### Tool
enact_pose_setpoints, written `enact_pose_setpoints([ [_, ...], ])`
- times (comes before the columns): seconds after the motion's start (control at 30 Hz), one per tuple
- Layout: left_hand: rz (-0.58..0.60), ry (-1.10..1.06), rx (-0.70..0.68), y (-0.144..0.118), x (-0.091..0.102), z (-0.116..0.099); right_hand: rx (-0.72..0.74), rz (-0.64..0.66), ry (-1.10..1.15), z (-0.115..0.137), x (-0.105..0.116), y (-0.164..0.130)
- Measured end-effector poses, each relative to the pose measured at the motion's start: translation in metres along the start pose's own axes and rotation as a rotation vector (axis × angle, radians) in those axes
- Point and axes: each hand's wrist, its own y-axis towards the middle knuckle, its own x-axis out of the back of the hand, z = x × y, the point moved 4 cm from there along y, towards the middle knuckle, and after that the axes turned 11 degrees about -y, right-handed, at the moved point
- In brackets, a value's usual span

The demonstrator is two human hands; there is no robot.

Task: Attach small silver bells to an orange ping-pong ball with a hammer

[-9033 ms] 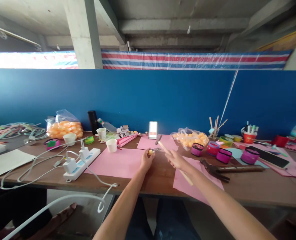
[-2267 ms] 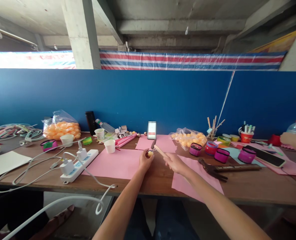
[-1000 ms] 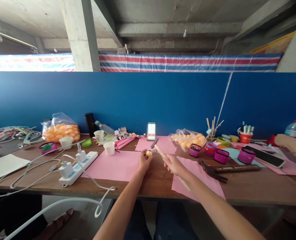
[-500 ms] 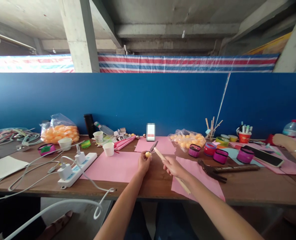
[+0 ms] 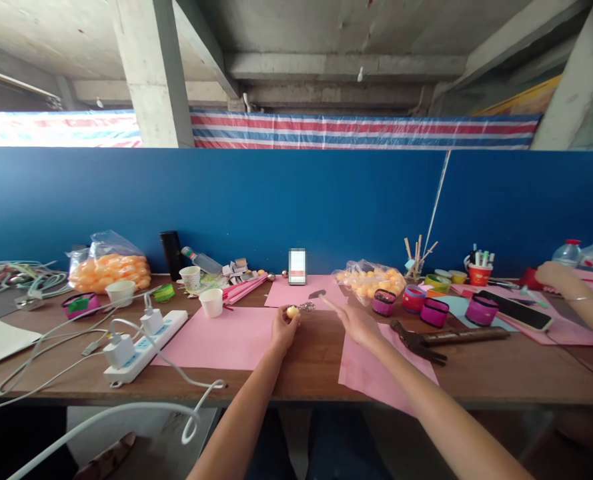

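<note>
Hammer (image 5: 321, 297), small with a pale wooden handle and a dark metal head, sits just right of frame centre, its head beside a little silvery piece (image 5: 307, 307) on the bench. The right hand (image 5: 357, 323) has its fingers clenched round the handle. The left hand (image 5: 284, 328) pinches a small orange ball (image 5: 292, 311) at its fingertips, touching that silvery piece.

The bench (image 5: 316, 360) is brown wood, running the full width of the frame, with pink paper sheets (image 5: 221, 328) under and beside the hands. A blue partition (image 5: 256, 200) backs it; above are a striped tarpaulin (image 5: 361, 131) and bare concrete beams. At left lie a white power strip (image 5: 141, 337) with cables and a bag of orange balls (image 5: 109, 270). Another person's hand (image 5: 551, 273) rests at the far right edge.
</note>
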Motion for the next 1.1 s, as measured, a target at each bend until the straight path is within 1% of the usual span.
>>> enact_pose_setpoints([
  [0.07,0.001,0.007,0.005,0.0,0.0,0.0,-0.052,-0.006,-0.095,-0.013,0.0,0.003],
  [0.13,0.005,0.02,0.002,0.0,0.001,0.001,-0.092,0.008,-0.142,-0.023,-0.003,0.004],
  [0.3,0.017,0.047,-0.011,0.003,0.002,0.004,-0.147,0.04,-0.222,-0.037,-0.011,0.005],
  [0.53,0.026,0.03,-0.011,0.003,0.002,0.006,-0.183,0.022,-0.319,-0.042,-0.016,0.008],
  [0.67,0.02,0.019,-0.017,0.005,0.002,0.007,-0.205,0.002,-0.345,-0.045,-0.016,0.006],
  [0.77,0.02,0.031,-0.021,0.006,0.002,0.009,-0.184,-0.017,-0.339,-0.04,-0.013,0.006],
  [0.83,0.025,0.039,-0.023,0.006,0.003,0.01,-0.126,-0.045,-0.323,-0.028,-0.007,0.003],
  [0.9,0.029,0.036,-0.024,0.006,0.003,0.01,-0.006,-0.102,-0.282,-0.005,0.003,-0.008],
  [0.97,0.029,0.029,-0.022,0.006,0.003,0.011,0.263,-0.329,-0.112,0.027,0.022,-0.035],
  [1.03,0.03,0.027,-0.02,0.006,0.003,0.011,0.497,-0.55,0.087,0.052,0.04,-0.074],
  [1.1,0.039,0.026,-0.027,0.006,0.003,0.012,0.674,-0.694,0.249,0.066,0.052,-0.115],
])
